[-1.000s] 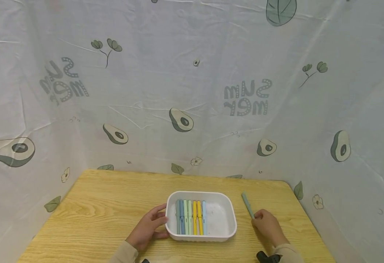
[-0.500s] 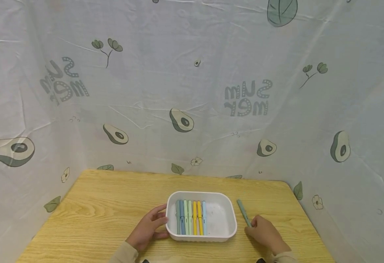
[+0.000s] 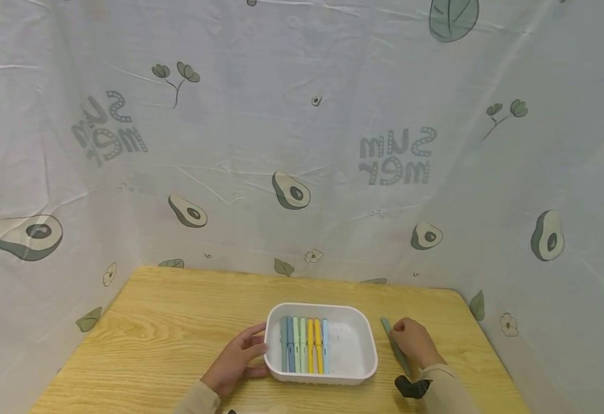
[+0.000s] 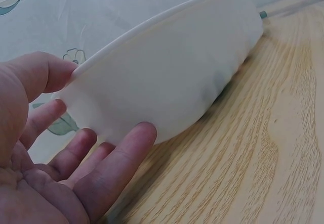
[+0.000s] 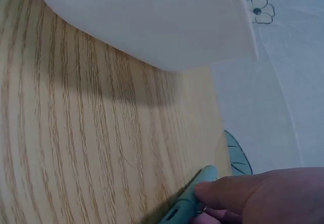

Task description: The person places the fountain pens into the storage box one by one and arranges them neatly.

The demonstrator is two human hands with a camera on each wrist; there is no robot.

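Observation:
A white plastic tray (image 3: 351,348) stands on the wooden table with a row of pens (image 3: 304,345) lying in its left part, in grey-green, blue, pale green, yellow and light blue. My left hand (image 3: 236,359) rests at its left end; in the left wrist view the thumb touches the rim and the spread fingers (image 4: 116,171) lie along the wall. To the right of the tray, my right hand (image 3: 416,343) pinches a grey-green pen (image 3: 401,357) near its capped end. The right wrist view shows the thumb on this pen (image 5: 185,203), close over the table.
The wooden table (image 3: 193,305) reaches back to a pale curtain (image 3: 240,126) printed with avocados and leaves, which also hangs at both sides. A black wrist strap piece (image 3: 412,387) sits at my right wrist.
My right hand has shifted its hold from the pen's near end to its far, capped end. The pen first slid nearer me. My left hand stays at the tray, and the pens inside lie as before.

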